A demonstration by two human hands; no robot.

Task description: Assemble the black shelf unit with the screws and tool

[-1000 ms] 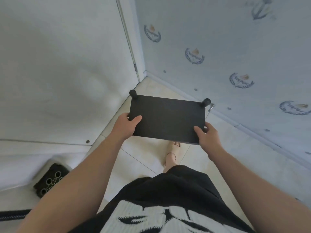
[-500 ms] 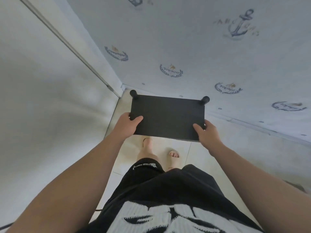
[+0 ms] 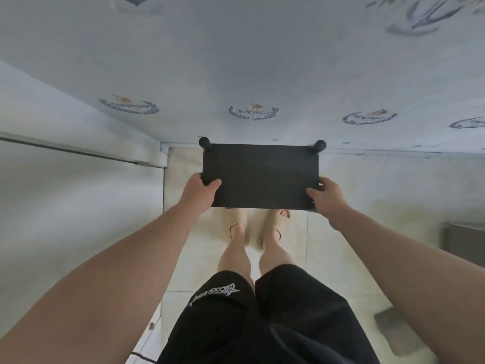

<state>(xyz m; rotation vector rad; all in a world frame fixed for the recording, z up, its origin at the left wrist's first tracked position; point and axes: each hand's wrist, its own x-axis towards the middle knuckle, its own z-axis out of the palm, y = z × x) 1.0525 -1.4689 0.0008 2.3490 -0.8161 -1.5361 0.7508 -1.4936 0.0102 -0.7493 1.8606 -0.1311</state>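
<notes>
A flat black rectangular shelf panel point(image 3: 259, 174) with round black post ends at its far corners is held level above the pale tiled floor point(image 3: 328, 232), near the patterned wall; the left hand point(image 3: 200, 191) and right hand point(image 3: 326, 198) each grip a near corner, thumbs on top

shelf unit point(image 3: 259, 176) matte black incl. round post caps, wall point(image 3: 236, 61) pale blue w/ navy wreath emblems (orange accents), floor point(image 3: 341, 185) cream tile, shorts point(image 3: 262, 324) black w/ white print
</notes>
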